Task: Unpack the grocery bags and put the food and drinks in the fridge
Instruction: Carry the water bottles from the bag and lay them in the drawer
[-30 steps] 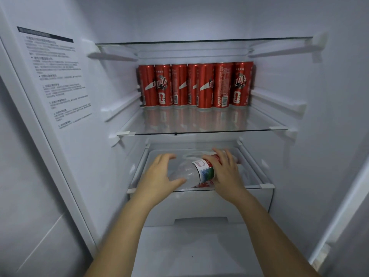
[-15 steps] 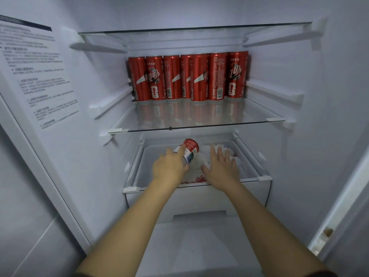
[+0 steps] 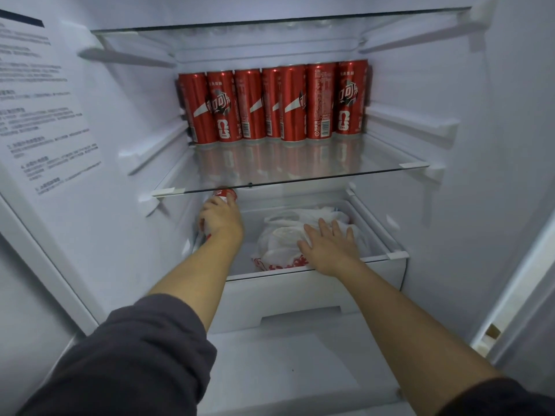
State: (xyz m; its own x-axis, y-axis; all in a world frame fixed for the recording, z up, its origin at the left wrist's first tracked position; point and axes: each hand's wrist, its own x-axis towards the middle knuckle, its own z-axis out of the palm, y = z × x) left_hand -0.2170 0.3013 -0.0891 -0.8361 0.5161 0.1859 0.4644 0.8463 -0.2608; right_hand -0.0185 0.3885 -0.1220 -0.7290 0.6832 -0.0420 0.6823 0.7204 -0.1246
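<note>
We reach both arms into the open drawer (image 3: 315, 291) under the glass shelf (image 3: 300, 171). Our left hand (image 3: 220, 219) is clenched around the bottle (image 3: 224, 193), fingers wrapped on its body at the drawer's left wall; only the red-labelled top shows above the knuckles, just under the shelf edge. Our right hand (image 3: 329, 246) is released, fingers spread and flat, palm down on the white plastic bag (image 3: 279, 238) lying in the drawer's middle. A row of red cans (image 3: 274, 105) stands upright at the back of the shelf.
</note>
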